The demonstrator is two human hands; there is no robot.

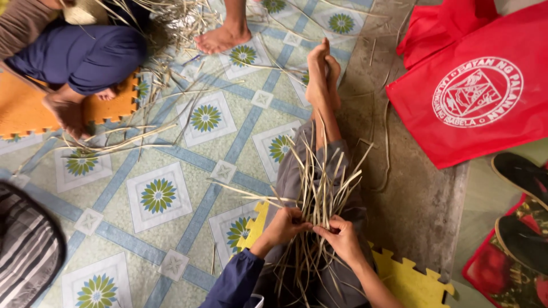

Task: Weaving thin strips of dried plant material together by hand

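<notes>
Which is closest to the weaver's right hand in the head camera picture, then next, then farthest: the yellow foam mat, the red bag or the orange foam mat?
From the right hand:
1. Yellow foam mat, just beneath and beside it.
2. Red bag, up on the right.
3. Orange foam mat, far across at upper left.

Strips over the lap, on the floor

The strip bundle [319, 194] lies on the outstretched legs [317, 142] between both hands; a cloth bag [479, 91] lies right, another seated person [74, 54] far left.
</notes>
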